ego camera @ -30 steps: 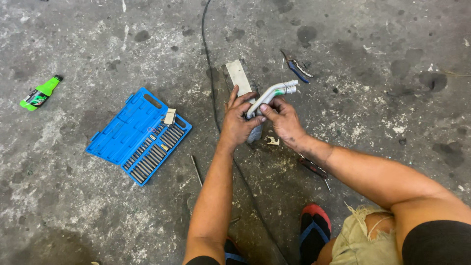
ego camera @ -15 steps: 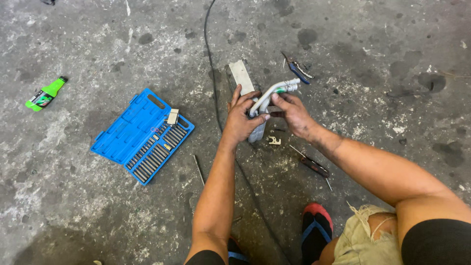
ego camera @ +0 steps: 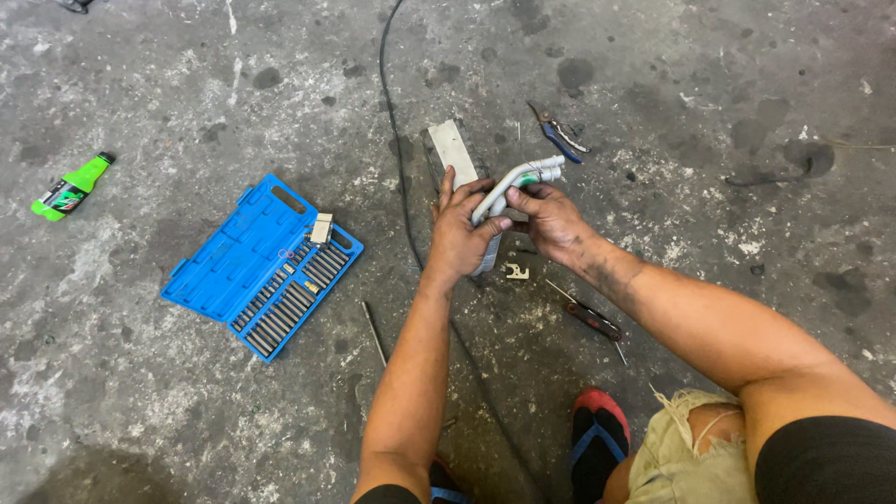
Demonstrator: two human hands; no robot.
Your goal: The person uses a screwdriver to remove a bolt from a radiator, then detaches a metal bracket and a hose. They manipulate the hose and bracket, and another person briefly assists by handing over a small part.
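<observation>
Both hands, left (ego camera: pixel 459 233) and right (ego camera: pixel 551 219), are closed around a bent metal pipe (ego camera: pixel 511 182) (held just above the concrete floor (ego camera: pixel 700 112)). An open blue bit case (ego camera: pixel 261 266) lies to the left, a screwdriver (ego camera: pixel 593 319) near the right forearm.

Left: bit case (ego camera: pixel 263 264) open on floor, bottle (ego camera: pixel 72 188) beyond it.
Centre: my hands around pipe (ego camera: pixel 516 180).
Right: pliers (ego camera: pixel 559 132), screwdriver (ego camera: pixel 592 320).

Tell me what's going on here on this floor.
A person crouched over a stained concrete floor holds a bent silver metal pipe assembly with both hands: the left hand wraps its lower part, the right hand grips it near the upper bend. An open blue plastic bit case lies to the left, a green plastic bottle farther off, and blue-handled pliers beyond the hands.
</observation>
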